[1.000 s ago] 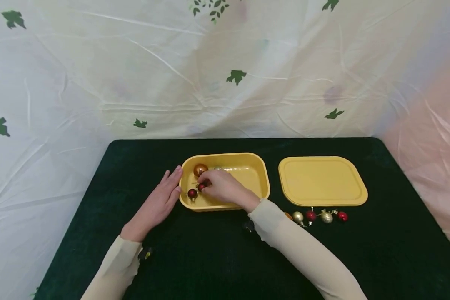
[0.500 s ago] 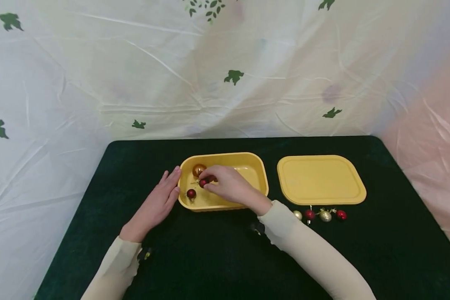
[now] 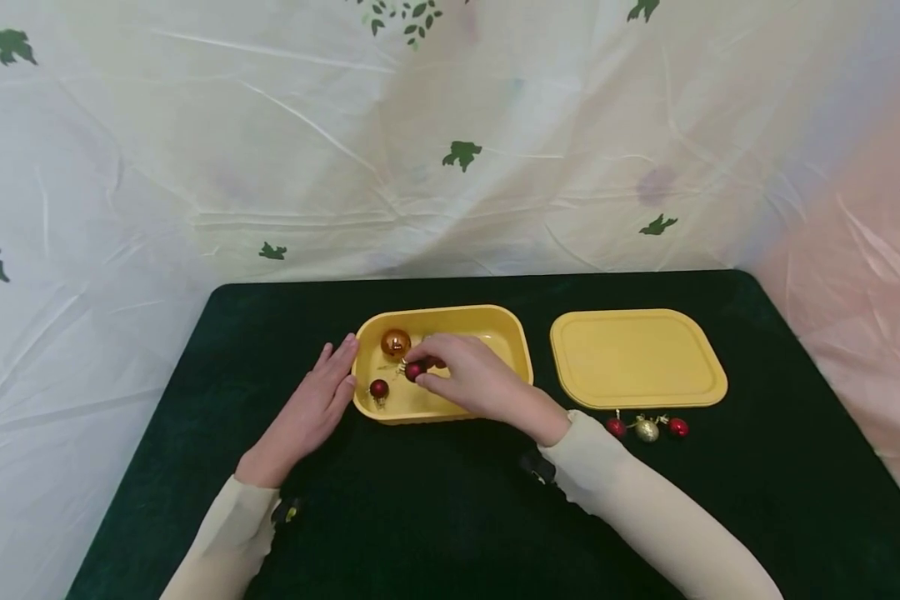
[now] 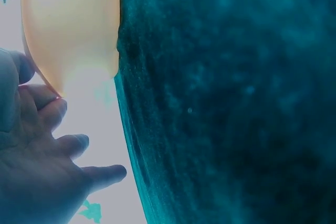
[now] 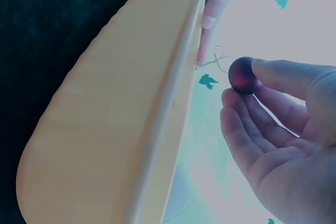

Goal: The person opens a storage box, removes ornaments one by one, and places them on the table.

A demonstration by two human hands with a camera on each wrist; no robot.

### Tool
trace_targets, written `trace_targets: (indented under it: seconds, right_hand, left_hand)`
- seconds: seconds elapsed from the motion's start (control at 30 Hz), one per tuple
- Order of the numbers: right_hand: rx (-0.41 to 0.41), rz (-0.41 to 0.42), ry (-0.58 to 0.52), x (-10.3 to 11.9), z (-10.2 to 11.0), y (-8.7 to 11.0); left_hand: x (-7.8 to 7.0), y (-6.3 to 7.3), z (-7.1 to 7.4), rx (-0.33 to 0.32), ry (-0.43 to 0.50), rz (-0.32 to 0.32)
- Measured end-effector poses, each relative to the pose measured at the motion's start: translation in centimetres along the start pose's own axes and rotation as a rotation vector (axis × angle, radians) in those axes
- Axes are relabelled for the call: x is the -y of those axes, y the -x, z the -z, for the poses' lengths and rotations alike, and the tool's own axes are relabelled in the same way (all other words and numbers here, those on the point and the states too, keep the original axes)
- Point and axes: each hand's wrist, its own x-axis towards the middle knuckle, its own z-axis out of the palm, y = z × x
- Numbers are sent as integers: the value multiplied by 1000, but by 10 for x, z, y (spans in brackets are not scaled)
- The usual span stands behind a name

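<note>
In the head view my right hand (image 3: 480, 383) is over the yellow plastic box (image 3: 498, 340), pinching a dark red Christmas bauble (image 3: 414, 371) between thumb and fingers. The right wrist view shows that bauble (image 5: 243, 75) above the box's rim (image 5: 173, 90), its thin hanging loop sticking out away from the palm. My left hand (image 3: 311, 412) lies with extended fingers against the box's left end; the left wrist view has its fingertips at the box wall (image 4: 73, 30). Inside the box sit an orange bauble (image 3: 396, 342) and a second dark red bauble (image 3: 378, 389).
Right of the box lies a yellow lid (image 3: 639, 358). Before the lid stand a red bauble (image 3: 616, 427), a gold bauble (image 3: 647, 430) and a brighter red bauble (image 3: 678, 427). A dark green cloth (image 3: 435, 517) covers the table; a pale curtain (image 3: 345, 150) hangs behind.
My right hand has drawn the dark red bauble a little right and up, away from the other dark red one. The right sleeve now hides some baubles before the lid. The left hand stays put.
</note>
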Motion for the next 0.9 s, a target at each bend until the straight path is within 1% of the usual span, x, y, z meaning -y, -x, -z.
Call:
trace_targets:
  seconds: [0.3,0.5,0.73,0.9]
  right_hand:
    - [-37,29,-17,3,11,23]
    - [-66,30,-34,2,17,42]
    - [-115,45,-28,1,22,58]
    - [-149,5,-20,-2,27,72]
  left_hand:
    - [-3,1,1,0,-12,33]
    - [-4,1,0,-5,-25,37]
    - [-3,1,0,-2,-22,43]
    - [-2,1,0,-7,-22,38]
